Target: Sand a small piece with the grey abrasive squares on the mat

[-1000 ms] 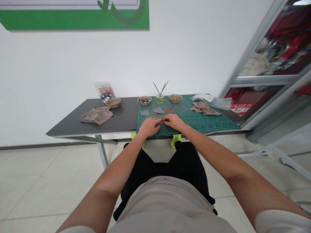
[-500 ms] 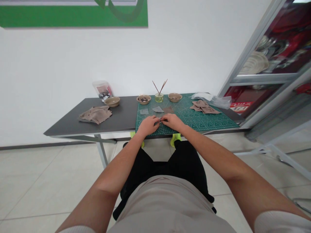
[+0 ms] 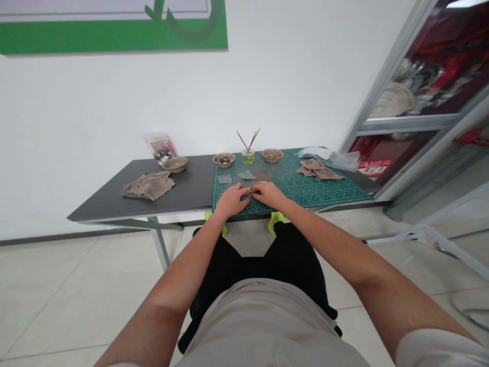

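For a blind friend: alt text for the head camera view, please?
The left hand and right hand pinch a tiny object over a green cutting mat, near a bowl of small pieces and a glass jar of thin sticks.

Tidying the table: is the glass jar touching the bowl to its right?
Apart: the head view shows a clear gap between the glass jar and the tan bowl.

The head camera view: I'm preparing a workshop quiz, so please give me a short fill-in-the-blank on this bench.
The left hand and right hand rest on a ____ cutting mat.
Thin sticks stand in a glass jar, between two ____ on the bench.
A crumpled tan cloth lies on the dark tabletop, to the ____ of the mat.

Missing words: green; bowls; left.
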`<state>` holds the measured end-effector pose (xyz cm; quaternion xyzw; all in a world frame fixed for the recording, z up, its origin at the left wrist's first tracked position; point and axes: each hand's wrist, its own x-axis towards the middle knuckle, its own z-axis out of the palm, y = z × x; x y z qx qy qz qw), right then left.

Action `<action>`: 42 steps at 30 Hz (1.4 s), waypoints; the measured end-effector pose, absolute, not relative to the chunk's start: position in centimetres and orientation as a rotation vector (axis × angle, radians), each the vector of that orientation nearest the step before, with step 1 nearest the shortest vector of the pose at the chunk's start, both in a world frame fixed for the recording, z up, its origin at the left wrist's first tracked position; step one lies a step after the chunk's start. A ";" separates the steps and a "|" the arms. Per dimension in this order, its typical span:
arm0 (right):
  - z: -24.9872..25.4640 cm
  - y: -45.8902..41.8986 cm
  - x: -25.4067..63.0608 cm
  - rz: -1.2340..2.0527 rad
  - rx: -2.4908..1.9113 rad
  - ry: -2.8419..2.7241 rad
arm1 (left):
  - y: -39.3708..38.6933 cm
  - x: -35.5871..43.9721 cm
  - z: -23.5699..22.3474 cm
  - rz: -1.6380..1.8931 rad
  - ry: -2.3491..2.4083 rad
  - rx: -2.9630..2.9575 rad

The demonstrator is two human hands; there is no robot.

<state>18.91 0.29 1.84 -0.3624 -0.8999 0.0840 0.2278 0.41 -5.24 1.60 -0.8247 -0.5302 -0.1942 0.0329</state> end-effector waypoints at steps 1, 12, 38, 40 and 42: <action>1.8 0.1 19.1 0.235 -0.987 -2.478 | -5.2 0.4 1.6 -0.595 -1.640 -2.531; 1.7 3.0 17.7 0.266 -1.065 -2.445 | -5.1 0.4 1.7 -0.557 -1.643 -2.552; 1.8 0.8 18.1 0.179 -1.077 -2.472 | -5.2 0.4 1.4 -0.627 -1.629 -2.517; 1.6 0.0 18.2 0.171 -1.040 -2.489 | -5.0 0.4 1.4 -0.638 -1.614 -2.504; 1.4 -0.5 18.1 0.165 -1.005 -2.500 | -4.8 0.4 1.2 -0.656 -1.595 -2.517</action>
